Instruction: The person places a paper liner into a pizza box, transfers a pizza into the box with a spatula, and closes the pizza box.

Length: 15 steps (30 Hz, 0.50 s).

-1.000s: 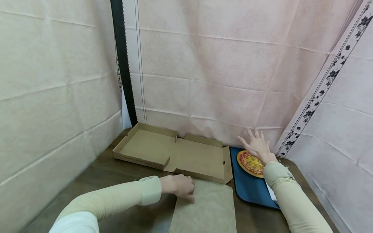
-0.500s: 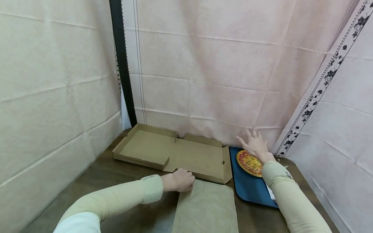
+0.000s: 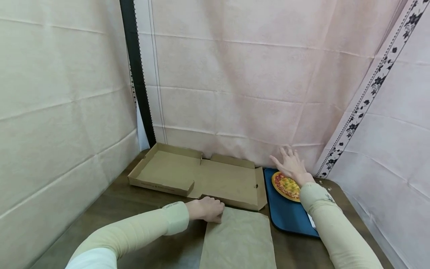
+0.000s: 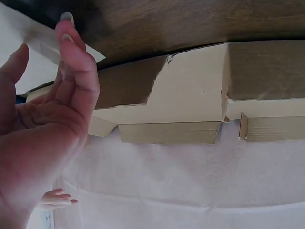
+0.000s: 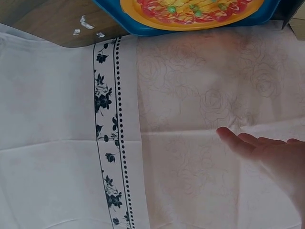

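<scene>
In the head view my left hand [image 3: 207, 209] is at the far left corner of a sheet of brown paper [image 3: 240, 239]. The left wrist view shows its fingers loosely bent and the thumb apart, with nothing between them. Whether a fingertip touches the paper [image 4: 28, 43] cannot be told. Just beyond lies an opened cardboard pizza box [image 3: 228, 179], flaps raised. My right hand [image 3: 290, 164], fingers spread, is held over the far edge of a pizza [image 3: 285, 186] on a blue tray [image 3: 292, 220]. It grips nothing.
Pale cloth [image 3: 235, 93] hangs behind the brown table [image 3: 151, 231] and along both sides. A white item [image 3: 311, 221] on the tray is partly hidden by my right forearm. Small white flecks [image 5: 86, 23] mark the table's back right corner.
My left hand has shifted slightly away from me, up to the paper's far corner. My right hand stays spread over the pizza. The view has turned a little to the right.
</scene>
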Tool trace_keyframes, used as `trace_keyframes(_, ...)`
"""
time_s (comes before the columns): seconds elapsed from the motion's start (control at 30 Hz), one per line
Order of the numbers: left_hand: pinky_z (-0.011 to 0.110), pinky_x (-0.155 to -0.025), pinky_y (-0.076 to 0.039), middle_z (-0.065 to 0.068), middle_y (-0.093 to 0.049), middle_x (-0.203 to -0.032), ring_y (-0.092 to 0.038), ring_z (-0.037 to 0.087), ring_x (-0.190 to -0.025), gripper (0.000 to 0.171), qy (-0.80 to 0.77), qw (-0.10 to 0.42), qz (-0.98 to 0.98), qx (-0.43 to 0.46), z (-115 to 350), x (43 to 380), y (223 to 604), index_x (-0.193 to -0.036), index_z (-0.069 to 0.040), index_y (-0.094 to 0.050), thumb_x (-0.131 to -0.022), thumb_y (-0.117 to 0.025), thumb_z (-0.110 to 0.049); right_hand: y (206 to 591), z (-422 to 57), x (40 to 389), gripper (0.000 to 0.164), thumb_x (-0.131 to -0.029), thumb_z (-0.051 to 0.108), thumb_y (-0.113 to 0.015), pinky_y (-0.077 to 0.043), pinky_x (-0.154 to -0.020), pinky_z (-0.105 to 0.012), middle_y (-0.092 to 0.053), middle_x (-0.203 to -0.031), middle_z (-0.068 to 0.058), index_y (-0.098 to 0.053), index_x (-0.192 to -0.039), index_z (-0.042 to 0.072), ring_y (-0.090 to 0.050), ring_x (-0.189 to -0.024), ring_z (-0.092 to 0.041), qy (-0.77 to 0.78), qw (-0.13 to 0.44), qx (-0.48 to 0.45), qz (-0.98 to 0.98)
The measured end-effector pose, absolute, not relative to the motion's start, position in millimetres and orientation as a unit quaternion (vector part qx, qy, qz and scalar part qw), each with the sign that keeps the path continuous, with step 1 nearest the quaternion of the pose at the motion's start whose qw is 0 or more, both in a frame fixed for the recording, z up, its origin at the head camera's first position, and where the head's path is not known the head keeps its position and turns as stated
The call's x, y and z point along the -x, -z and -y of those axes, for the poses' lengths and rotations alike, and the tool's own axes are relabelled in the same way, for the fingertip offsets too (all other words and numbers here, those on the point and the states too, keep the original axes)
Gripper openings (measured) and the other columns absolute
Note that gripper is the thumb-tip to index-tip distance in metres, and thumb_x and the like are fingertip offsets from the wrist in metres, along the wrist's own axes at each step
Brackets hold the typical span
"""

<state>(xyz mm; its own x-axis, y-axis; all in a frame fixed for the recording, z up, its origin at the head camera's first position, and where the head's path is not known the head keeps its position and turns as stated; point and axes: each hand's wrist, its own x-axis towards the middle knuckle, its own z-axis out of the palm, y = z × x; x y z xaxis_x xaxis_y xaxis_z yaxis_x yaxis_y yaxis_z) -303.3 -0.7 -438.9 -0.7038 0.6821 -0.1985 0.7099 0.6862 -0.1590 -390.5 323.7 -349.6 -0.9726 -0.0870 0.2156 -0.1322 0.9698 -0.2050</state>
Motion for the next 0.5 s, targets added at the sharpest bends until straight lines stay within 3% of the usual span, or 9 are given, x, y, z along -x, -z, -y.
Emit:
trace_keyframes(0.27, 0.022, -0.049, -0.047, -0.002, -0.059, -0.092, -0.058, 0.014, -0.046, 0.021, 0.043, 0.137, -0.93, -0.34, 1.1, 304.0, 431.1, -0.093, -0.02, -0.053, -0.092, -0.065, -0.037, 347.3, -320.4, 391.5, 0.085, -0.095, 0.068, -0.029, -0.011, -0.102, -0.08, -0.003, -0.16, -0.028, -0.016, -0.155, 0.009, -0.008, -0.141, -0.058, -0.11, 0.095, -0.055, 0.988)
trace_keyframes(0.5, 0.023, -0.044, -0.048, 0.005, -0.058, -0.124, -0.064, 0.02, -0.047, 0.044, 0.032, 0.153, -0.934, -0.322, -3.6, 304.9, 430.5, -0.12, -0.014, -0.048, -0.089, -0.067, -0.04, 348.6, -324.5, 388.7, 0.087, -0.095, 0.069, -0.027, -0.009, -0.103, -0.08, -0.005, -0.158, -0.031, -0.015, -0.155, 0.008, -0.007, -0.141, -0.058, -0.113, 0.092, -0.053, 0.988)
